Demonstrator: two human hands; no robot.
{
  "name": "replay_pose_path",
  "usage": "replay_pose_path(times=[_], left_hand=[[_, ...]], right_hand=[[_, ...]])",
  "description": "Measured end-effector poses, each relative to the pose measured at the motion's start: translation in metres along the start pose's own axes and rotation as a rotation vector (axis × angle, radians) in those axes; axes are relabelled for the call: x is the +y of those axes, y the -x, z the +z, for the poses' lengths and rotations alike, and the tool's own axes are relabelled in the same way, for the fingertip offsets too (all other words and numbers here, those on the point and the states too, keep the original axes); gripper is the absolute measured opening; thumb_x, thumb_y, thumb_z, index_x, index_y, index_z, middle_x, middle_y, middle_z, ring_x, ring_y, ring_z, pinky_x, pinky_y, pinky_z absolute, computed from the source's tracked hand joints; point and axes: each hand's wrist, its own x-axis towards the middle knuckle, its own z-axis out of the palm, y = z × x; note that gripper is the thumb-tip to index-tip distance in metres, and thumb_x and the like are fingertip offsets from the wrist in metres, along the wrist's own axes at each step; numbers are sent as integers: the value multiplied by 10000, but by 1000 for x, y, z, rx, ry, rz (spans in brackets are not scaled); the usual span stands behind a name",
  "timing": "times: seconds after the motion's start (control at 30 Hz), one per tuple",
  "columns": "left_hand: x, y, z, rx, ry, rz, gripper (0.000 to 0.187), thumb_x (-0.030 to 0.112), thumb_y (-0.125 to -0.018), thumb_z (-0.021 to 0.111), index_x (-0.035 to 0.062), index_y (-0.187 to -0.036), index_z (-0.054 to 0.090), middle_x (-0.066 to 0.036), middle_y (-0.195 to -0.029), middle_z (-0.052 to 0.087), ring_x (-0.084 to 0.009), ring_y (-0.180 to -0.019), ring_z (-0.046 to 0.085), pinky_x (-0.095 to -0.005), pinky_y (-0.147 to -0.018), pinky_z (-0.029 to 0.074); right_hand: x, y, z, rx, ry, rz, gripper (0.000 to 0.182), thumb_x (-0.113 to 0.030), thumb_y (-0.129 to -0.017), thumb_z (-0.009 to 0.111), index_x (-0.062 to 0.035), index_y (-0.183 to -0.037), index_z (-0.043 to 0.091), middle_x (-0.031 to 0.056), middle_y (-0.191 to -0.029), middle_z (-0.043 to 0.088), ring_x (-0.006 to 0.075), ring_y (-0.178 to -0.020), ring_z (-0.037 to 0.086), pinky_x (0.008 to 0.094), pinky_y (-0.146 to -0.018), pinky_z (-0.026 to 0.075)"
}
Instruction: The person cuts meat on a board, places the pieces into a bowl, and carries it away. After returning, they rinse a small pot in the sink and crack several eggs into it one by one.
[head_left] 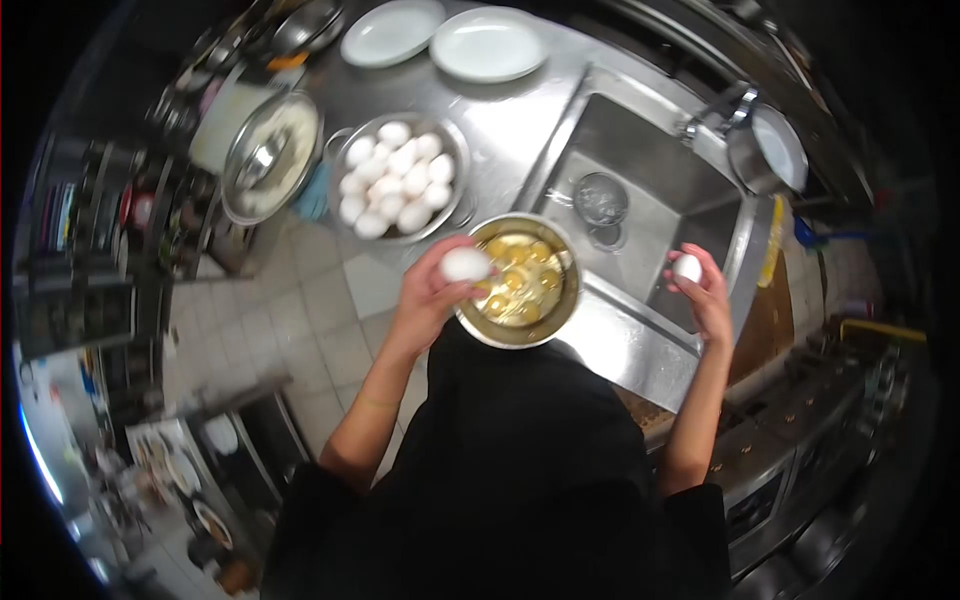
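My left hand (432,285) is wrapped round a white egg (466,265) at the left rim of a metal bowl (570,318). Several cracked eggs with yellow yolks (515,280) lie in that bowl. Over the right side of the sink, my right hand (706,295) holds a second white egg or piece of shell (687,268); which of the two is unclear. Behind and left of the bowl of yolks, a metal colander (457,145) is filled with whole white eggs (402,160).
Two white plates (488,44) stand at the counter's back. The sink (640,150) has a faucet (715,112) and a pot (768,150) beside it. A steel bowl (240,185) is at the left, near a blue cloth (313,194).
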Motion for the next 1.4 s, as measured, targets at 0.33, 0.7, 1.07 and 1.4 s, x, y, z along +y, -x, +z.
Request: replay_pose_path(times=[0.33, 0.7, 1.07, 1.4], left_hand=[[4, -3, 28, -41, -167, 40, 468, -136, -766, 586, -23, -1211, 491, -79, -1176, 534, -125, -1044, 558, -229, -870, 484], [2, 10, 20, -65, -191, 53, 425, -16, -839, 570, -37, -1243, 438, -131, -1180, 533, -167, -1023, 564, -278, -836, 513], [11, 1, 46, -146, -335, 76, 427, -65, -818, 573, -35, -1228, 458, -135, -1174, 535, -165, -1010, 565, -269, -832, 496], [10, 3, 44, -114, -344, 38, 424, -75, -808, 575, -35, -1218, 474, -140, -1193, 527, -182, -1063, 548, -279, -865, 481]], right_hand=[[-42, 7, 114, -43, 155, -303, 465, -78, -737, 694, -68, -1149, 478, 122, -1003, 572, 156, -847, 566, 274, -660, 475], [-86, 52, 143, -347, -1306, -188, 343, -229, -867, 518, -85, -1166, 429, 89, -981, 430, 143, -674, 438, 267, -581, 378], [-85, 69, 121, -538, -1357, -341, 266, -237, -854, 527, -120, -1084, 464, 82, -899, 457, 135, -593, 463, 276, -562, 376], [-62, 75, 114, -397, -1146, -268, 336, -302, -833, 494, -88, -1091, 472, 107, -852, 493, 119, -552, 438, 252, -514, 372]])
